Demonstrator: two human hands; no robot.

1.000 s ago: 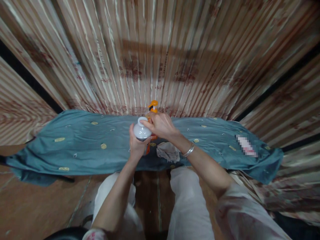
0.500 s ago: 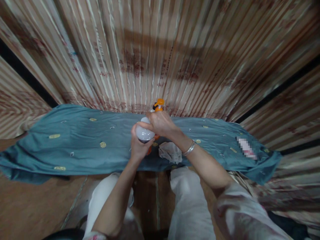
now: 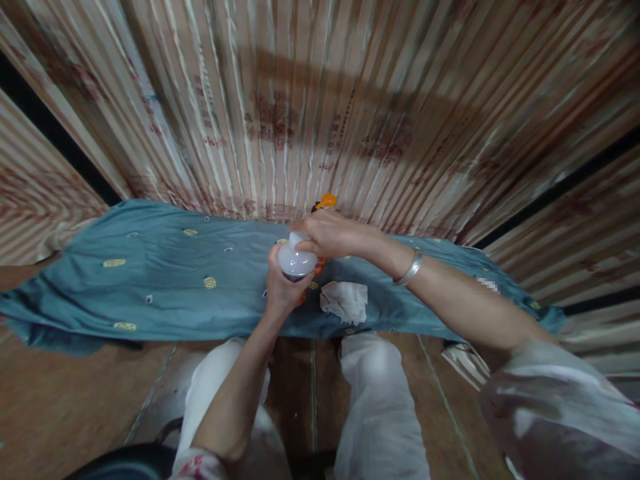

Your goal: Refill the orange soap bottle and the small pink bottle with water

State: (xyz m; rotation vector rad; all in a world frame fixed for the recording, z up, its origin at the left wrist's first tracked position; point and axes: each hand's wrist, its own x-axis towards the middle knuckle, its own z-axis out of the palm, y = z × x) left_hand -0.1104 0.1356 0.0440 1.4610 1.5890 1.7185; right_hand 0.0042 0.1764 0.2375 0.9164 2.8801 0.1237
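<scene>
My left hand (image 3: 286,287) is wrapped around a pale, glossy, round-shouldered bottle (image 3: 296,261), held above the cloth-covered table. The lower part of the bottle is hidden by my fingers. From above and the right, my right hand (image 3: 325,233) has its fingers closed on the bottle's narrow white top (image 3: 299,238). Behind my right hand an orange and black object (image 3: 328,200) pokes out, its lower part covered. Small orange parts show beside the bottle, but I cannot make out their kind. A crumpled white cloth (image 3: 345,301) lies right of my left hand.
A teal cloth (image 3: 165,273) with yellow motifs covers the long, low table. Pleated curtains (image 3: 280,80) hang close behind it, with dark poles at both sides. At the right end a pixelated item (image 3: 487,285) lies partly behind my forearm. My knees are at the front edge.
My right forearm has swung outward and risen, and the hand has turned on the bottle's top, showing more of it. The left hand keeps its hold. The view has shifted slightly.
</scene>
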